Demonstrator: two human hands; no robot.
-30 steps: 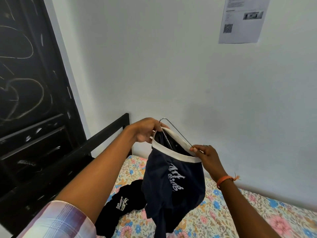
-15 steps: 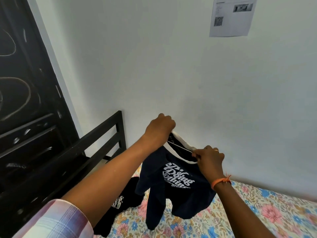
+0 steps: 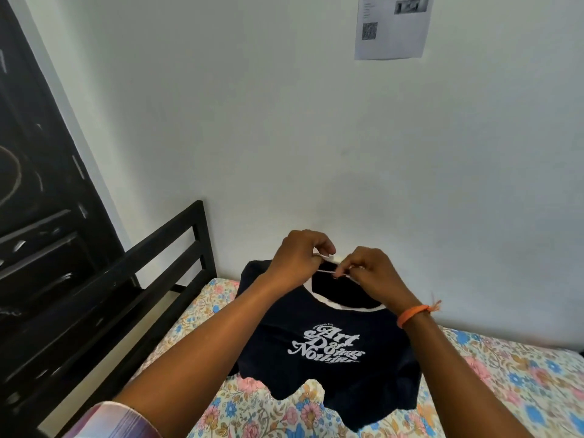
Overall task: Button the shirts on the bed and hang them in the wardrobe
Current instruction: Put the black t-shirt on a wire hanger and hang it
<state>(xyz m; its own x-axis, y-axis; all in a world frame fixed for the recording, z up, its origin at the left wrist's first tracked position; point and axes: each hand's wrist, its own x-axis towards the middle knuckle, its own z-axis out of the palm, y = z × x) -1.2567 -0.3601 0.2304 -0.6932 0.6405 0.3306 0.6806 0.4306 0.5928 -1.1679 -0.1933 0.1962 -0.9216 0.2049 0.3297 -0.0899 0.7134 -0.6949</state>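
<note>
A navy T-shirt (image 3: 328, 346) with a white collar band and white lettering on the chest is held up over the bed, front facing me. My left hand (image 3: 297, 257) pinches the back of the collar at its top. My right hand (image 3: 373, 273), with an orange band on the wrist, pinches the collar right beside it, along with a thin pale wire of a hanger (image 3: 328, 272). Most of the hanger is hidden by the shirt and my fingers. The shirt's hem hangs just above the floral bedsheet (image 3: 505, 380).
The bed's black metal frame (image 3: 177, 248) runs along the left. A dark door with chalk marks (image 3: 38, 191) stands at far left. A white wall is close behind the shirt, with a printed paper sheet (image 3: 392, 26) taped high up.
My hands have come together at the collar's top and dropped lower. The shirt has spread out flat with its lettering facing me, and now covers the black garment seen earlier on the bed.
</note>
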